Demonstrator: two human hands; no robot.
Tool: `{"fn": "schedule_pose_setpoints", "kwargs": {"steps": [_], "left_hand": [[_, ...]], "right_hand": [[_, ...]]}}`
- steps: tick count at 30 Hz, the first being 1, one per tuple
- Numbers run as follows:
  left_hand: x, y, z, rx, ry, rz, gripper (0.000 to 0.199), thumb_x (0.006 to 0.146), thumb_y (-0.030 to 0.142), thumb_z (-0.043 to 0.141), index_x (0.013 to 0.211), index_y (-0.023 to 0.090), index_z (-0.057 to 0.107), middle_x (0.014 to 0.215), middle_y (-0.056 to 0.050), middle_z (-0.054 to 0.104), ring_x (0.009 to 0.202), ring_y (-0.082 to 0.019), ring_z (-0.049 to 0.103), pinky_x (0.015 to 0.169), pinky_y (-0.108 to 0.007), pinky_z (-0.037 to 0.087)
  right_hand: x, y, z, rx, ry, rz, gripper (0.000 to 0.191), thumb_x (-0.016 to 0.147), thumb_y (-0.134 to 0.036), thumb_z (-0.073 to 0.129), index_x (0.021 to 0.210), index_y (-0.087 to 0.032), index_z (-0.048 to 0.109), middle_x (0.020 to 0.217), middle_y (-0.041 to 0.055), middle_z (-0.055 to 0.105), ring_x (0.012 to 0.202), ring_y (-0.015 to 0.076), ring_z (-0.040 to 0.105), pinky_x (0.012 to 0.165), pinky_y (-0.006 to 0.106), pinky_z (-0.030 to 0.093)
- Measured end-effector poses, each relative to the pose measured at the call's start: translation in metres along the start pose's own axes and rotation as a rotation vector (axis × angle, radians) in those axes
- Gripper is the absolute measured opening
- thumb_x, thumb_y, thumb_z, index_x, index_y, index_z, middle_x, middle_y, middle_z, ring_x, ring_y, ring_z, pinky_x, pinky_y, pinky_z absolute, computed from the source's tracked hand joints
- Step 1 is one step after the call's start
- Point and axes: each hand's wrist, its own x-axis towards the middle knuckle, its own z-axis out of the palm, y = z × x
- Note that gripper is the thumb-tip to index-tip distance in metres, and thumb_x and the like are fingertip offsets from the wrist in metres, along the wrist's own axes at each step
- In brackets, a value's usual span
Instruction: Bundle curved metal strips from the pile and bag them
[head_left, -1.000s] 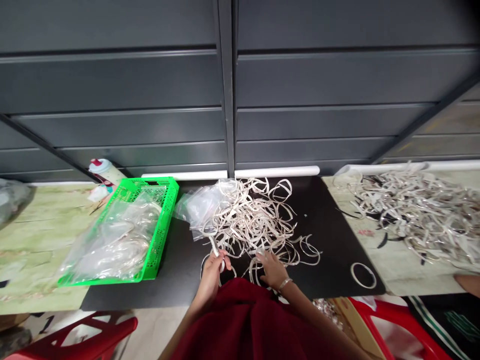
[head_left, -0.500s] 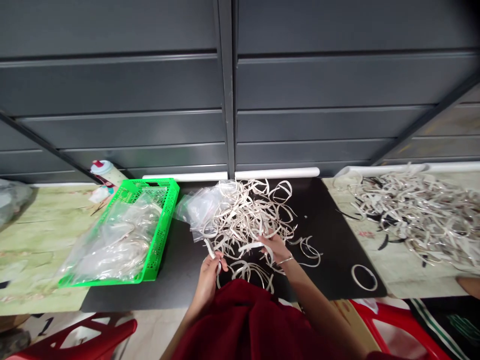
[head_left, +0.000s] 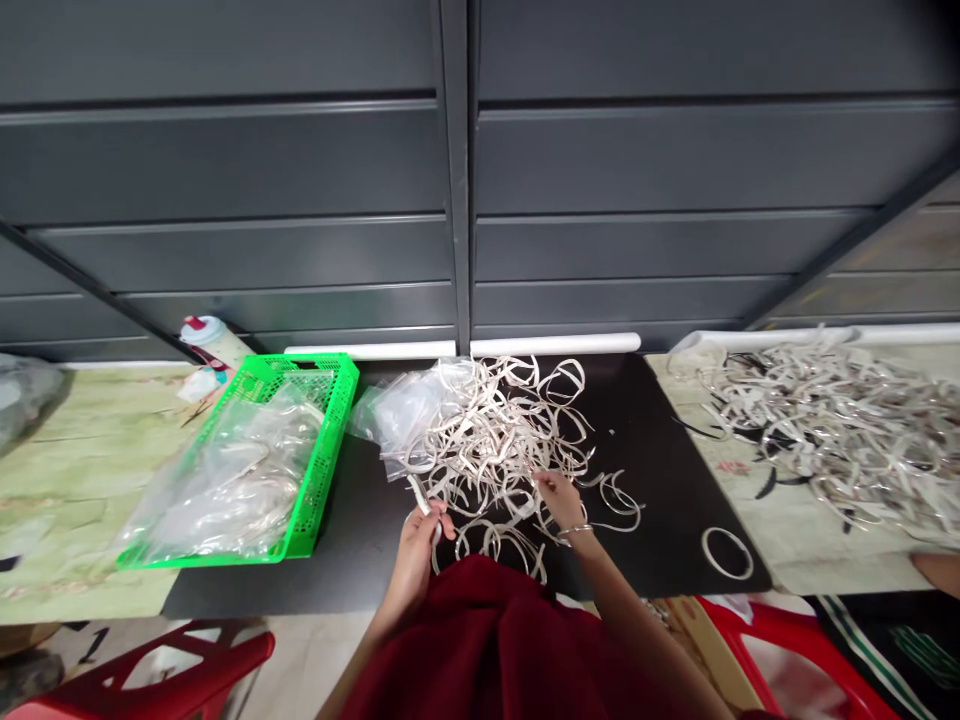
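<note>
A tangled pile of white strips point(head_left: 495, 430) lies on the black mat point(head_left: 660, 480) in front of me. My left hand point(head_left: 424, 530) is closed around a white strip point(head_left: 420, 495) at the near left side of the pile. At the pile's near right edge is my right hand point(head_left: 559, 497), its fingers pinched together at the strips; what they hold is too small to make out. Several looser curved strips point(head_left: 499, 535) lie between and below my hands. Clear plastic bags point(head_left: 409, 405) touch the pile's left side.
A green basket point(head_left: 306, 510) with filled plastic bags point(head_left: 232, 490) stands at left, a bottle point(head_left: 217, 340) behind it. A single ring point(head_left: 727, 553) lies at right, near another large strip heap point(head_left: 847, 430). Red chairs point(head_left: 172, 675) stand below the table edge.
My right hand has shifted slightly right, and the white strip by its fingers is no longer seen there. My left hand stays in place with its strip.
</note>
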Motion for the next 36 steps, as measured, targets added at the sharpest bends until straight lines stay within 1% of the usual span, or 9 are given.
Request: {"fn": "schedule_pose_setpoints", "kwargs": {"steps": [3,7,9,12,15,19,25,30,36], "left_hand": [[-0.001,0.000,0.002,0.016,0.004,-0.008,0.027,0.073,0.043,0.061,0.080,0.017,0.058,0.052,0.002,0.058,0.052,-0.013,0.048,0.057,-0.025,0.034],[0.000,0.002,0.008,0.034,-0.020,-0.013,0.029,0.071,0.045,0.061,0.080,0.017,0.058,0.051,0.003,0.057,0.050,-0.013,0.048,0.055,-0.025,0.033],[0.000,0.003,0.010,0.039,-0.033,-0.015,0.031,0.070,0.046,0.062,0.079,0.017,0.058,0.050,0.002,0.056,0.049,-0.013,0.048,0.054,-0.025,0.032],[0.000,0.002,0.011,0.039,-0.058,-0.017,0.033,0.071,0.048,0.063,0.079,0.016,0.058,0.051,0.002,0.057,0.049,-0.012,0.048,0.055,-0.025,0.033],[-0.003,0.002,0.009,0.070,-0.086,-0.012,0.031,0.073,0.047,0.061,0.081,0.016,0.058,0.052,0.002,0.057,0.050,-0.012,0.047,0.055,-0.025,0.033],[-0.008,0.003,0.007,0.135,-0.101,-0.012,0.029,0.075,0.045,0.060,0.082,0.016,0.060,0.053,0.001,0.059,0.051,-0.014,0.050,0.057,-0.026,0.034],[-0.007,-0.002,0.008,0.116,-0.118,-0.051,0.035,0.077,0.051,0.055,0.082,0.017,0.060,0.054,0.001,0.059,0.052,-0.014,0.051,0.055,-0.026,0.036],[-0.004,-0.001,0.011,0.123,-0.172,-0.041,0.034,0.083,0.048,0.049,0.086,0.017,0.061,0.056,0.001,0.060,0.054,-0.014,0.052,0.057,-0.025,0.036],[-0.006,0.006,0.018,0.138,-0.260,0.019,0.034,0.085,0.045,0.046,0.094,0.017,0.062,0.060,0.000,0.060,0.058,-0.016,0.052,0.061,-0.027,0.037]], "right_hand": [[-0.013,0.010,0.007,-0.089,-0.018,-0.014,0.017,0.067,-0.015,0.048,0.068,-0.021,0.064,0.079,0.0030,0.069,0.079,0.0212,0.063,0.080,0.035,0.046],[-0.016,0.017,0.017,-0.184,-0.024,-0.013,0.022,0.070,-0.015,0.048,0.081,-0.021,0.066,0.082,0.0040,0.069,0.083,0.0201,0.063,0.078,0.031,0.045],[-0.012,0.017,0.021,-0.218,-0.057,0.009,0.019,0.074,-0.019,0.051,0.084,-0.022,0.066,0.069,0.0017,0.067,0.070,0.0182,0.064,0.071,0.029,0.045],[-0.004,0.016,0.026,-0.242,-0.125,0.050,0.012,0.073,-0.019,0.055,0.072,-0.022,0.066,0.041,-0.0045,0.052,0.044,0.0141,0.055,0.058,0.026,0.042],[-0.002,0.011,0.028,-0.216,-0.149,0.036,0.015,0.068,-0.013,0.057,0.056,-0.020,0.061,0.033,-0.0063,0.044,0.039,0.0129,0.051,0.054,0.025,0.039],[-0.012,-0.007,0.022,-0.087,-0.125,-0.082,0.011,0.072,-0.021,0.056,0.064,-0.022,0.063,0.043,-0.0047,0.053,0.047,0.0145,0.055,0.059,0.026,0.042],[-0.042,-0.048,0.004,0.237,-0.148,-0.236,0.021,0.080,-0.039,0.053,0.084,-0.023,0.066,0.082,0.0043,0.070,0.073,0.0198,0.064,0.068,0.032,0.050],[-0.071,-0.082,-0.004,0.647,-0.237,-0.264,0.011,0.075,-0.034,0.066,0.076,-0.023,0.065,0.075,0.0032,0.069,0.073,0.0197,0.064,0.070,0.032,0.050],[-0.098,-0.099,-0.001,0.485,-0.189,-0.351,0.003,0.072,-0.027,0.067,0.073,-0.025,0.069,0.085,0.0036,0.067,0.077,0.0191,0.063,0.075,0.032,0.049]]}}
